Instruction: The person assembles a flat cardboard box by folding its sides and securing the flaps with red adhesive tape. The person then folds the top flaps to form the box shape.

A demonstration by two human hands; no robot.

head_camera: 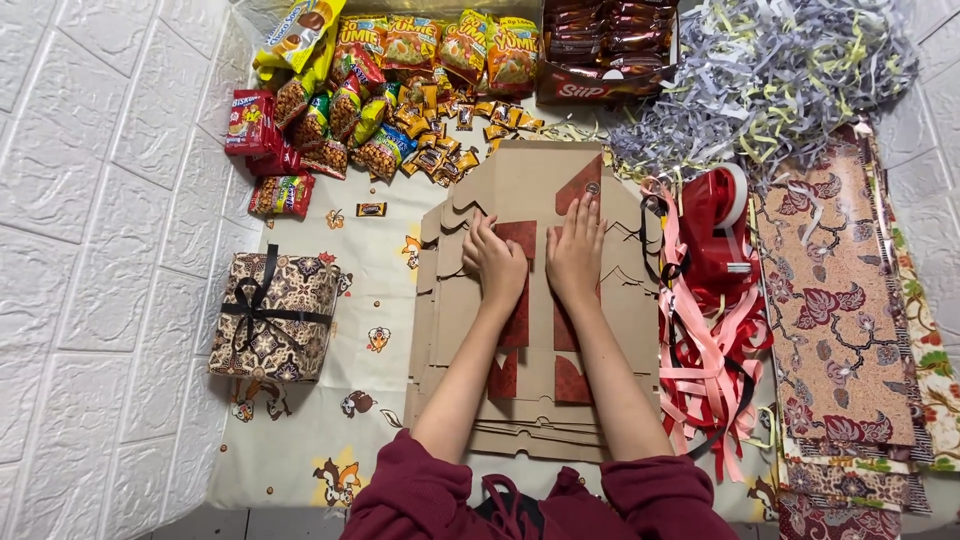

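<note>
A stack of flat, unfolded brown cardboard boxes with dark red patches lies in the middle of a patterned cloth. My left hand rests on the top sheet with its fingers curled at the sheet's left part. My right hand lies flat beside it, fingers spread and pressing the cardboard down. Both forearms reach out from dark red sleeves at the bottom edge.
A wrapped box with a black ribbon sits left. Snack packets and a carton of bars line the top. Shredded paper, a red tape dispenser, ribbons and patterned wrapping sheets lie right.
</note>
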